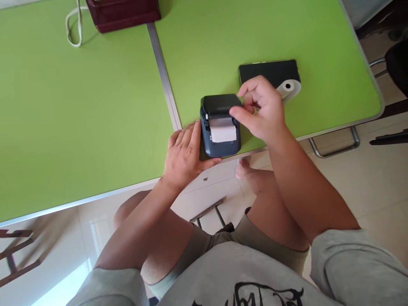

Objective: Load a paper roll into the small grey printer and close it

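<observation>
Printer (219,150) on table (79,106), long axis near 12–6 o'clock. Left hand (182,158) open, printer at its 2 o'clock. Lid (218,102) at 9 o'clock from right hand (266,108), nearer, half-curled, grip unclear.

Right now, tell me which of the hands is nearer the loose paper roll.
Right. The right hand is just beside the paper roll; the left hand is farther off, past the printer.

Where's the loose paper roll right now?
Head view, right of the printer: the roll sits at the black case's near right corner, just beyond the right hand.
</observation>
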Demonstrator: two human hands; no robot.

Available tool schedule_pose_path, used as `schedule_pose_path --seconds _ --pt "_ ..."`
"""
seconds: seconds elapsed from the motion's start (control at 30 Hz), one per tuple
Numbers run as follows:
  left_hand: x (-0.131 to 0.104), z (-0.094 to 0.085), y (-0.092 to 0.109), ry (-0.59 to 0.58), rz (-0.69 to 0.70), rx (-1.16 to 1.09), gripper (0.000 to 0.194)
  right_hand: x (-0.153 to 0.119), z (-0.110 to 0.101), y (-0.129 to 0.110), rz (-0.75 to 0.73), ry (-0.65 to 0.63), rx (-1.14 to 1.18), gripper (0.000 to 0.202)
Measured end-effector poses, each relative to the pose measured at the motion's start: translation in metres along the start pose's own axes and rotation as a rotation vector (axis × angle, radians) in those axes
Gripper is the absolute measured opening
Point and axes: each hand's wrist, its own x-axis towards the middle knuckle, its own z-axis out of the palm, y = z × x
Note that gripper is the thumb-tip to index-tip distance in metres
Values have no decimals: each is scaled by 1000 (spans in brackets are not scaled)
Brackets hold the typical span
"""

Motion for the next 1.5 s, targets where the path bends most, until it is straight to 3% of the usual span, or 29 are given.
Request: schedule_pose_path --seconds 0.13,0.23,0.43,0.6,0.7,0.77,0.87,0.97,1.03,1.13,1.23,1.37,1.5 --pt "-1 -3 0 0 3 -6 116 9 1 -27 23 151 -1 34" --pt "-1 -4 1 -11 3 -20 111 11 5 -35 2 131 -7 29" --pt "-1 -4 1 -36 3 -18 102 17 2 -48 65 -202 -470 13" --pt "-3 -3 0 7 50 4 99 24 -2 -63 99 -445 -646 42" --pt "-4 -2 -1 35 70 19 99 25 -5 -64 125 -484 -595 46" --pt "-4 -2 -2 39 67 20 99 23 -10 -60 124 -438 -477 46" --pt "-4 -3 -1 29 62 25 101 15 -23 -45 146 -323 -40 52" --pt "-4 -4 -1 12 63 26 105 6 -32 -23 267 -113 447 53" --pt "-3 -4 -1 -4 53 19 106 2 -31 -7 336 -37 555 55" --pt "-2 -3 -2 -10 36 5 108 -1 -17 15 304 45 484 51" --pt "-2 -2 -2 -1 30 -8 109 -5 -1 26 214 140 245 49" --pt "-2 -2 -3 26 39 -18 108 -9 4 18 97 142 -173 34" --pt "-2 -2 -4 41 56 -9 110 -9 0 8 44 162 -303 26"
